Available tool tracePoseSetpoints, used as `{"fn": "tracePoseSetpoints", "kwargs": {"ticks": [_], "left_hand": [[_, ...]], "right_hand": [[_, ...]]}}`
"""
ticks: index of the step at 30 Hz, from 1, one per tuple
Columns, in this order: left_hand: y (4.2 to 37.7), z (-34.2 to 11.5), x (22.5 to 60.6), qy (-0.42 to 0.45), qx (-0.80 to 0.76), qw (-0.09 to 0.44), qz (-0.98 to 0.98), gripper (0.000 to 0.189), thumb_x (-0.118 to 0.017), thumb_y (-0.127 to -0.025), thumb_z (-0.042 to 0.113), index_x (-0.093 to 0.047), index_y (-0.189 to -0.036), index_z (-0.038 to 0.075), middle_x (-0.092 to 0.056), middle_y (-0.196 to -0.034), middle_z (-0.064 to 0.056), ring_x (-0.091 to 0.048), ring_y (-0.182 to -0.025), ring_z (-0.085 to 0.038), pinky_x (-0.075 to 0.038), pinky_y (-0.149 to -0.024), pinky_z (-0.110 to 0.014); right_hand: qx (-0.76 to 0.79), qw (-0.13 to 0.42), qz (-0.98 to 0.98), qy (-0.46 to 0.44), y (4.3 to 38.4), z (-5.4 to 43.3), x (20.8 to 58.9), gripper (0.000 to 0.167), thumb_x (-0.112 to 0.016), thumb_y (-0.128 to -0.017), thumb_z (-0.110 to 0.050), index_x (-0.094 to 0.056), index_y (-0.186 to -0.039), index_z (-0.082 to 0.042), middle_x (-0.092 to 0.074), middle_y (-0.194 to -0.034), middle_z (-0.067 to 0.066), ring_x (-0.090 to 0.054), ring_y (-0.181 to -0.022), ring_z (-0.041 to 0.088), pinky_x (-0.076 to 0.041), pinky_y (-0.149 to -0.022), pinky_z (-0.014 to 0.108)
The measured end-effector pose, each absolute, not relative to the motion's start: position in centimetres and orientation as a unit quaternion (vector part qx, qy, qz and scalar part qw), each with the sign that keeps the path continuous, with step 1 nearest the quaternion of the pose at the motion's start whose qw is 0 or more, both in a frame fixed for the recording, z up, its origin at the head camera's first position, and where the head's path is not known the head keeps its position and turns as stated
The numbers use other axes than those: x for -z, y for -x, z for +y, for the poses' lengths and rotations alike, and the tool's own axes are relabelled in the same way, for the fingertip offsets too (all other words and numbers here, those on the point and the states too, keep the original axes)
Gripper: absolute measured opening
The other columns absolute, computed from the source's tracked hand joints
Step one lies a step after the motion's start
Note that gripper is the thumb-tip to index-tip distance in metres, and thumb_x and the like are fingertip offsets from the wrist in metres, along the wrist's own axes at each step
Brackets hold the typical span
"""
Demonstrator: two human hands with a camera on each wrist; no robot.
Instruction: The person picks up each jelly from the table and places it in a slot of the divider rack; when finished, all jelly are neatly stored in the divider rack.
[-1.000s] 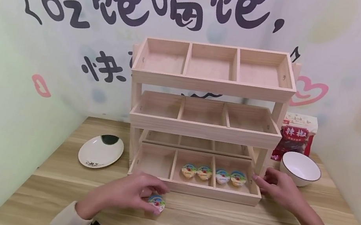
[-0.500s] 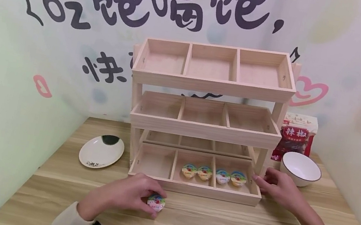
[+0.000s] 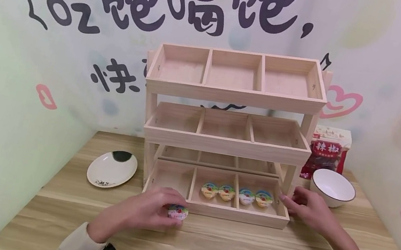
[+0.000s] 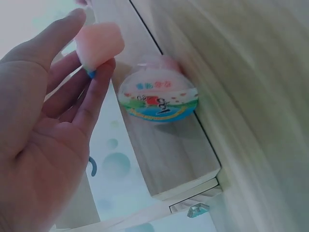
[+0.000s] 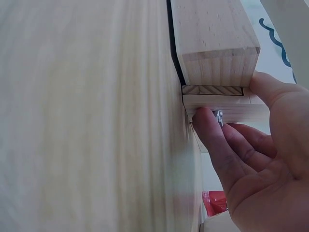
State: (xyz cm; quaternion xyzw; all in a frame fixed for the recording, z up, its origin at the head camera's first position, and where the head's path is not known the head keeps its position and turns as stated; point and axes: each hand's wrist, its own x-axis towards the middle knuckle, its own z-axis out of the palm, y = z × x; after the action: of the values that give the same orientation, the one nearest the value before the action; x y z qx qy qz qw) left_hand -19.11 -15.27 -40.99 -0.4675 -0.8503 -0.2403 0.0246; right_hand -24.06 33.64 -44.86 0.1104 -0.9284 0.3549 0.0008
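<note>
My left hand (image 3: 146, 209) pinches a small jelly cup (image 3: 178, 212) between thumb and fingers in front of the wooden rack's lowest tray. In the left wrist view this cup's pink body (image 4: 101, 43) shows between the fingertips. A second jelly cup (image 4: 159, 94), its printed lid towards the camera, is close to the tray front there; whether it touches anything I cannot tell. My right hand (image 3: 315, 212) grips the right end of the wooden rack (image 3: 234, 99), its thumb against the tray end and a finger beside a metal bolt (image 5: 218, 117).
The rack's middle bottom compartment holds two jelly cups (image 3: 218, 192); the right one holds two more (image 3: 255, 198). A white plate (image 3: 112, 169) lies on the left. A white bowl (image 3: 333, 188) and a red chilli bag (image 3: 326, 152) stand on the right.
My left hand has closed on the jelly cup and lifted it slightly towards the bottom tray. My right hand stays at the rack's right end.
</note>
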Motion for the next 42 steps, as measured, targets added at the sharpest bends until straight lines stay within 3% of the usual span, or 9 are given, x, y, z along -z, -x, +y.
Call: {"fn": "tracePoseSetpoints", "kwargs": {"ticks": [8, 12, 18, 30, 42], "left_hand": [[20.4, -15.2, 40.8, 0.464, 0.27, 0.053, -0.842, 0.035, -0.084, -0.096, 0.021, -0.078, -0.127, 0.006, -0.078, -0.123, -0.006, -0.074, -0.109, -0.014, -0.063, -0.092, -0.027], [21.6, -15.0, 40.8, 0.461, 0.272, 0.087, -0.84, 0.032, -0.084, -0.097, 0.021, -0.079, -0.125, 0.006, -0.079, -0.122, -0.006, -0.076, -0.113, -0.018, -0.063, -0.097, -0.036], [23.2, -15.0, 40.9, 0.43, 0.288, 0.092, -0.851, 0.035, -0.084, -0.096, 0.022, -0.078, -0.126, 0.005, -0.08, -0.125, -0.008, -0.076, -0.118, -0.023, -0.063, -0.1, -0.041], [25.1, -15.1, 42.3, 0.339, 0.336, 0.004, -0.879, 0.042, -0.085, -0.096, 0.025, -0.073, -0.135, 0.011, -0.077, -0.131, -0.005, -0.073, -0.113, -0.019, -0.063, -0.096, -0.042], [25.4, -14.7, 43.3, 0.287, 0.379, -0.027, -0.879, 0.042, -0.089, -0.092, 0.018, -0.074, -0.128, 0.003, -0.077, -0.12, -0.015, -0.077, -0.108, -0.026, -0.065, -0.089, -0.032]], "right_hand": [[-0.359, -0.005, -0.927, -0.107, 23.9, 33.7, 44.9, 0.045, -0.072, -0.105, -0.041, -0.068, -0.126, -0.001, -0.074, -0.098, 0.006, -0.065, -0.084, 0.016, -0.055, -0.065, 0.025], [-0.355, -0.001, -0.929, -0.109, 23.8, 33.7, 44.8, 0.043, -0.071, -0.105, -0.041, -0.069, -0.123, -0.002, -0.073, -0.097, 0.006, -0.064, -0.084, 0.016, -0.054, -0.065, 0.025], [-0.353, 0.004, -0.929, -0.112, 23.8, 33.8, 45.0, 0.045, -0.072, -0.105, -0.041, -0.069, -0.126, -0.002, -0.075, -0.096, 0.004, -0.064, -0.083, 0.012, -0.054, -0.065, 0.024], [-0.351, 0.008, -0.93, -0.112, 23.8, 33.6, 44.9, 0.04, -0.072, -0.105, -0.041, -0.07, -0.119, -0.004, -0.073, -0.092, 0.004, -0.062, -0.08, 0.013, -0.052, -0.063, 0.025], [-0.347, 0.009, -0.931, -0.113, 24.0, 33.6, 44.7, 0.042, -0.072, -0.105, -0.042, -0.07, -0.122, -0.003, -0.074, -0.095, 0.004, -0.063, -0.084, 0.015, -0.053, -0.065, 0.025]]}}
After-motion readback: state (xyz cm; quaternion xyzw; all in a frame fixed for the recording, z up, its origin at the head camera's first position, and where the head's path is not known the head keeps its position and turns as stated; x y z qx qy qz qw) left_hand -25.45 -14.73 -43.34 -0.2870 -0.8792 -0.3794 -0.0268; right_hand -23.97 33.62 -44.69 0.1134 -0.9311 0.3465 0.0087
